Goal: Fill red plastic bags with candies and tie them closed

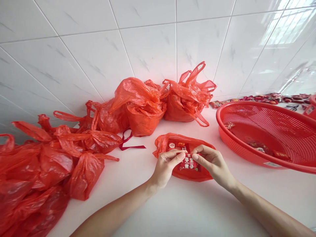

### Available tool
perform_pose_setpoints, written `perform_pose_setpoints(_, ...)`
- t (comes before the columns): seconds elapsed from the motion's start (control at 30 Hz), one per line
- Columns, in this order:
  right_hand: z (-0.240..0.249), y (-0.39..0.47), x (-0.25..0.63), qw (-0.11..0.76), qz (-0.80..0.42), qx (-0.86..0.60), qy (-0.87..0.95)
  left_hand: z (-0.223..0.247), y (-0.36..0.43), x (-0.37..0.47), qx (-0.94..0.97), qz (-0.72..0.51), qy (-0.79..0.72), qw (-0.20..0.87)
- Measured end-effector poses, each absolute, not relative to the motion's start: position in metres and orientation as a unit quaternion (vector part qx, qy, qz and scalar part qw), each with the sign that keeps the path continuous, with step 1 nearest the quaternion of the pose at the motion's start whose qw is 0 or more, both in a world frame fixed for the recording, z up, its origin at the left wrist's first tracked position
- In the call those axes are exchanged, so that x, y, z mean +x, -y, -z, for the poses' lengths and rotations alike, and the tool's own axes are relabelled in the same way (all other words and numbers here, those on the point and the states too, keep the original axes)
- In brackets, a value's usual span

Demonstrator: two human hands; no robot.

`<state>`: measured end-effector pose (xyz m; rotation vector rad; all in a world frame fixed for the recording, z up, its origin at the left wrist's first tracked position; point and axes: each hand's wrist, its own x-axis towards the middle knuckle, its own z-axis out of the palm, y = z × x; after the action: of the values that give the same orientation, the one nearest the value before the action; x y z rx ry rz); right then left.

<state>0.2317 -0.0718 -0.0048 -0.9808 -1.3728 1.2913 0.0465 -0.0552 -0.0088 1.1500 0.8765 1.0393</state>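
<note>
Above a red plastic bag (160, 144) lying on the white table, my left hand (164, 166) and my right hand (213, 163) come close together. Thumb and forefinger of each are closed in a pinch at the upper edge of a red packet (189, 164) with white characters. The fingertips cover part of that edge, so the exact grip is partly hidden. Another red packet (176, 145) with a pale round mark shows in the bag, behind my left fingers.
Knotted red bags (85, 174) pile up at the left. Two fuller bags (146, 118) stand against the tiled wall. A dark red ribbon (133, 146) lies between. At right is a red perforated basket (247, 154) with a few packets; many small packets (274, 97) lie behind it.
</note>
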Motion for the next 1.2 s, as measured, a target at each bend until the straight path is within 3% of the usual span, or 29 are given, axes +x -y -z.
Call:
perform_pose_setpoints(0.23,0.003,0.069,0.229,0.409,-0.561,-0.393,0.603,0.011,0.048,0.045,0.478,-0.483,-0.403,0.613)
perform_pose_setpoints(0.7,0.003,0.067,0.232,0.429,-0.511,-0.420,0.615,-0.001,0.046,0.040,0.559,-0.394,-0.379,0.623)
perform_pose_setpoints(0.97,0.018,0.056,0.245,0.384,-0.328,-0.526,0.685,-0.010,0.000,0.003,0.594,-0.489,-0.508,0.388)
perform_pose_setpoints(1.2,0.028,0.054,0.248,0.323,-0.269,-0.522,0.742,-0.011,-0.019,-0.028,0.726,-0.277,-0.576,0.253)
